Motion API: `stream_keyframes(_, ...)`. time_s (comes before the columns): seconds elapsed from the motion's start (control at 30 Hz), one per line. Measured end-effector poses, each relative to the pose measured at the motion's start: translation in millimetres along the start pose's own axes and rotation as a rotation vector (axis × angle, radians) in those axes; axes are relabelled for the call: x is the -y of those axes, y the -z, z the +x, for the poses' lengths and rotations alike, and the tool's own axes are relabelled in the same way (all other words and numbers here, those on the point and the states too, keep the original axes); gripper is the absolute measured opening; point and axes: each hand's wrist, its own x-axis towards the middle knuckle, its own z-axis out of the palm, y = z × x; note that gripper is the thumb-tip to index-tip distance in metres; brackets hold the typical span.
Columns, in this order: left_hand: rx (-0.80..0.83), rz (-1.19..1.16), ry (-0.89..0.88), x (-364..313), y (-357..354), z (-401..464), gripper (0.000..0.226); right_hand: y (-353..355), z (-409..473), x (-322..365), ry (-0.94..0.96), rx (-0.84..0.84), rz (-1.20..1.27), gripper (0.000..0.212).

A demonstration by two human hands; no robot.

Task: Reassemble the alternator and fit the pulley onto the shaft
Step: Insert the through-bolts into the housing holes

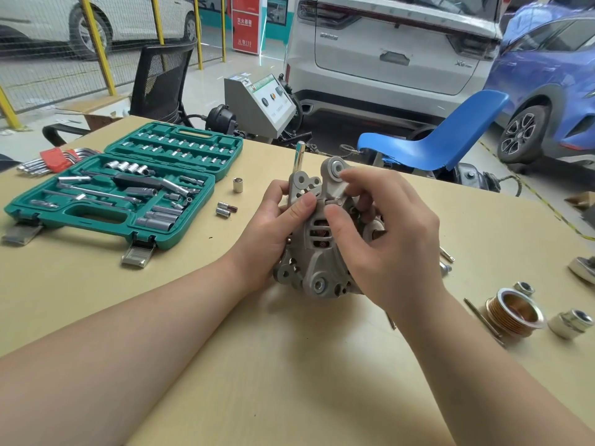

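Sockets in open green case

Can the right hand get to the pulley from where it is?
Probably yes, once it lets go. The right hand is on the alternator with the left hand. The pulley lies on the table to its right, with only bare tabletop between.

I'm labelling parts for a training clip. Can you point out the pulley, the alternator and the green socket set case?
pulley point(515, 312), head view, on its grooved copper-coloured rim.
alternator point(314, 265), head view, on the grey housing below the vents.
green socket set case point(96, 217), head view, on the handle edge of the lower tray.
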Motion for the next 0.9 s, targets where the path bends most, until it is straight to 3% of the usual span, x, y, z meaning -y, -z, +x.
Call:
stream_keyframes(0.1, -0.007, 0.000, -0.011, 1.0, -0.5, 0.9, 0.043, -1.0, 1.8, -2.4, 0.033, 0.009, -0.030, 0.008)
stream_keyframes(0.5, -0.007, 0.000, -0.005, 1.6, -0.5, 1.1, 0.038, -7.6, -0.6, -4.4, 0.053, -0.067, -0.021, 0.008)
stream_keyframes(0.63, 0.022, -0.072, 0.028, 1.3, 0.4, 1.2, 0.068, -7.1, -0.2, -3.2, 0.076, -0.057, -0.044, 0.008)
stream_keyframes(0.77, 0.107, -0.051, 0.080, 0.1, -1.7, 2.8, 0.103, 6.2, 4.7, -5.8, 0.053, 0.046, -0.043, 0.031)
stream_keyframes(0.9, 0.075, -0.035, 0.094, -0.3, -3.1, 5.6, 0.120, 47.2, 7.7, -35.4, -0.086, -0.048, -0.047, 0.017)
